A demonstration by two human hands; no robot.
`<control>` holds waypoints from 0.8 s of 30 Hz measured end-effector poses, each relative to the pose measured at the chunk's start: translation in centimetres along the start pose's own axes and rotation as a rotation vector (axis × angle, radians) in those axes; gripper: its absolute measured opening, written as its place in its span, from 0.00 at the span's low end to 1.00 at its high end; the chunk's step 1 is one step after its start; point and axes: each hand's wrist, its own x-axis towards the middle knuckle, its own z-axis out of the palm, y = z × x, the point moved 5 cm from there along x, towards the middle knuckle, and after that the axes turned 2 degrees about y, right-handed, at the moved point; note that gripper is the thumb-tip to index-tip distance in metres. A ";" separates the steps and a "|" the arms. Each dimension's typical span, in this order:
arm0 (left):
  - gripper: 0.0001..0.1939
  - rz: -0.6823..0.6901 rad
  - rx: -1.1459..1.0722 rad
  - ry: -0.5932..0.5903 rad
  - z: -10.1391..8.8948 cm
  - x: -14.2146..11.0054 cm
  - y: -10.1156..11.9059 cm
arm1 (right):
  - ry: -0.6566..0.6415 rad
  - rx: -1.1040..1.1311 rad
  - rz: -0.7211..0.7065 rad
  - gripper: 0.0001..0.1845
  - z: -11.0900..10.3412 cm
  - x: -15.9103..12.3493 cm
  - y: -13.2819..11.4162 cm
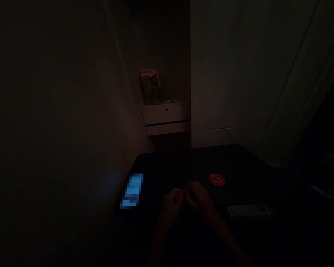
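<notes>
In the dim head view, my left hand and my right hand are close together over the dark table. Both have their fingers curled in, as if pinching; whatever is between them is too dark to make out. Just beyond the fingertips lie several tiny red pieces. A round red dish with small reddish bits in it sits to the right of my right hand.
A lit, blurred-out screen glows on the table's left side. A pale flat rectangular item lies near the right front. Behind stand a drawer unit with a red-topped package, and a pale panelled door.
</notes>
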 end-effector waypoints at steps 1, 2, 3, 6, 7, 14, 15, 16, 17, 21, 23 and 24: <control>0.16 -0.007 0.000 -0.001 0.0 0.0 -0.1 | 0.077 0.003 0.044 0.09 -0.4 0.0 0.3; 0.16 -0.009 0.000 -0.003 0.0 0.0 -0.1 | 0.153 0.012 0.098 0.09 -0.7 0.0 0.7; 0.15 -0.006 -0.002 -0.006 0.0 0.0 -0.1 | 0.214 0.025 0.150 0.10 -1.0 -0.1 1.1; 0.16 -0.001 -0.006 -0.004 -0.1 0.0 -0.1 | 0.273 0.064 0.220 0.12 -1.4 -0.1 1.7; 0.17 -0.002 -0.009 -0.003 -0.1 -0.1 -0.1 | 0.265 0.073 0.215 0.13 -1.4 -0.1 1.6; 0.16 0.013 -0.002 -0.002 -0.1 -0.1 0.1 | 0.236 0.097 0.228 0.17 -1.3 0.1 1.4; 0.16 0.016 0.005 -0.002 -0.1 -0.1 0.1 | 0.235 0.102 0.232 0.17 -1.3 0.1 1.5; 0.17 0.018 0.014 -0.004 -0.1 -0.1 0.2 | 0.235 0.107 0.234 0.18 -1.3 0.1 1.5; 0.17 0.020 0.022 -0.005 -0.1 -0.1 0.2 | 0.231 0.111 0.234 0.18 -1.3 0.1 1.5; 0.17 0.034 0.015 -0.005 -0.1 -0.1 0.4 | 0.222 0.106 0.241 0.20 -1.3 0.1 1.4; 0.17 0.037 0.004 -0.004 -0.1 -0.1 0.4 | 0.217 0.104 0.247 0.21 -1.3 0.1 1.4; 0.17 0.036 0.002 -0.004 -0.1 -0.1 0.4 | 0.216 0.104 0.248 0.21 -1.3 0.1 1.4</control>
